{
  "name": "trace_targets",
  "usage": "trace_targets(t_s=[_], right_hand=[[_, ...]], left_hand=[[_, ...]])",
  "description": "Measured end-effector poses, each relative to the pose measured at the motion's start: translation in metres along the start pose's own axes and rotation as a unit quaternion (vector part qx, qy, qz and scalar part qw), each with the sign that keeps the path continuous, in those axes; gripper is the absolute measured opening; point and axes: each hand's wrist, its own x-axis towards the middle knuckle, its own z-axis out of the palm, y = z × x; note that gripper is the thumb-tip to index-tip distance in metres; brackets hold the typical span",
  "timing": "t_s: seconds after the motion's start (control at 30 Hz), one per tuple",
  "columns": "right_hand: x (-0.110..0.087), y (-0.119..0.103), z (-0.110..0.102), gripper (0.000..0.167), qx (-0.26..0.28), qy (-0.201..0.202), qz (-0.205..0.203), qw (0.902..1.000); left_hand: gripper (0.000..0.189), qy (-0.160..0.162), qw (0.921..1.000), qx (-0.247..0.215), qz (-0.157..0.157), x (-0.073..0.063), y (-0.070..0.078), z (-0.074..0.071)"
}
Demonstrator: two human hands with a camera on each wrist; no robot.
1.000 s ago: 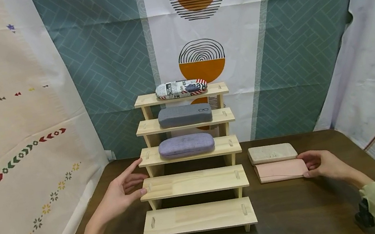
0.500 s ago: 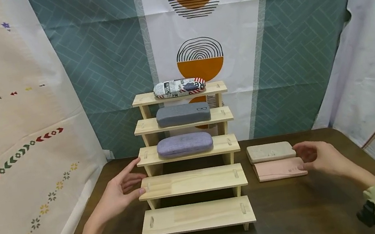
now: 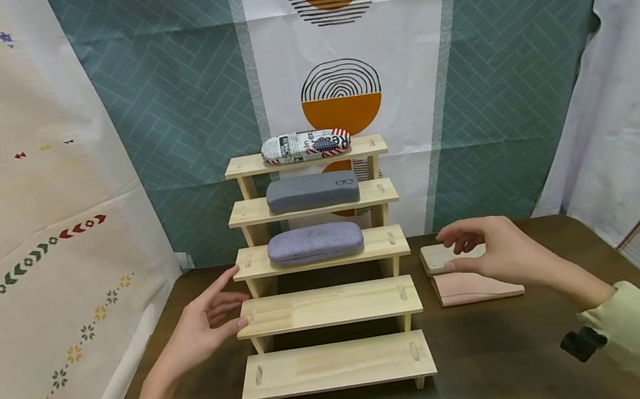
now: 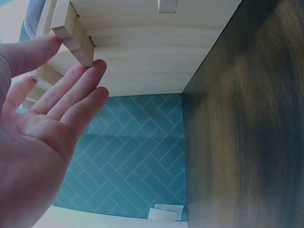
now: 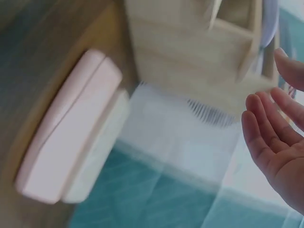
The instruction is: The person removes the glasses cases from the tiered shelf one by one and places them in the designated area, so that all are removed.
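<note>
Dark wood-grain tabletop [image 3: 494,368] lies below both hands. Fingers spread wide, the left hand [image 3: 202,328] touches the left ends of a pale five-tier wooden stand [image 3: 338,366]; the right hand [image 3: 500,250], loosely curved and holding nothing, hangs near a cream case [image 3: 435,260] and smooth pink case [image 3: 465,291] lying right of it. Rounded, mottled lavender case [image 3: 315,244], boxy gray case [image 3: 312,192] and plump newsprint-patterned case [image 3: 305,147] occupy its upper tiers.

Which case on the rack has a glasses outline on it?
The grey case, second from top; the patterned case above and lavender case below show none.
</note>
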Motion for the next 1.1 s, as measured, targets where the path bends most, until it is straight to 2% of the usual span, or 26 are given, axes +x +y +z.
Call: trace_targets(t_s=[0.3,0.5,0.77,0.93,1.1], right_hand=[[0.033,-0.04,0.02,0.048,0.041,-0.019,-0.04,0.9982],[0.058,-0.055,0.035,0.057,0.035,-0.015,-0.066,0.9971],[0.085,-0.058,0.054,0.074,0.049,-0.047,-0.046,0.9967],[0.097,-0.056,0.064,0.074,0.047,-0.05,-0.038,0.997],[0.107,-0.052,0.072,0.073,0.071,-0.06,-0.031,0.9952]], left_hand=[[0.09,-0.002,1.0,-0.009,0.001,0.0,0.0,0.0],[0.091,-0.003,0.9999,-0.01,-0.004,0.0,0.0,0.0],[0.091,-0.002,0.9999,-0.013,-0.003,0.0,-0.001,0.001],[0.091,-0.002,0.9999,-0.011,-0.004,0.0,-0.001,0.001],[0.09,-0.001,1.0,-0.006,-0.002,0.0,0.0,0.0]])
